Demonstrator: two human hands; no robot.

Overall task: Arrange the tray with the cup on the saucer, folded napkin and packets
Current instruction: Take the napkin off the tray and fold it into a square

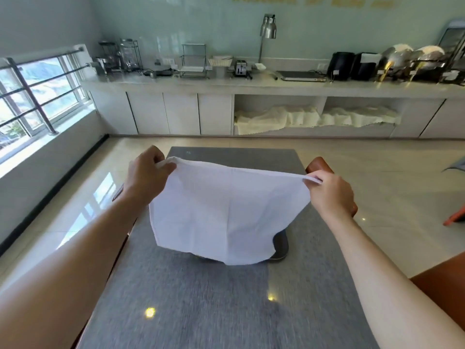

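A white cloth napkin (224, 210) hangs unfolded in the air above the grey table (201, 298). My left hand (147, 177) pinches its upper left corner, and my right hand (329, 192) pinches its upper right corner. The cloth is stretched between them and droops in the middle. Behind its lower right edge a dark tray (281, 245) peeks out on the table. Most of the tray is hidden by the napkin. No cup, saucer or packets show.
Brown chair backs stand at the table's right side (319, 165) and near right corner (437, 275). A long white counter (226, 84) with appliances runs along the far wall, with pale cloths (314, 118) on its open shelves. A barred window (32, 96) is at left.
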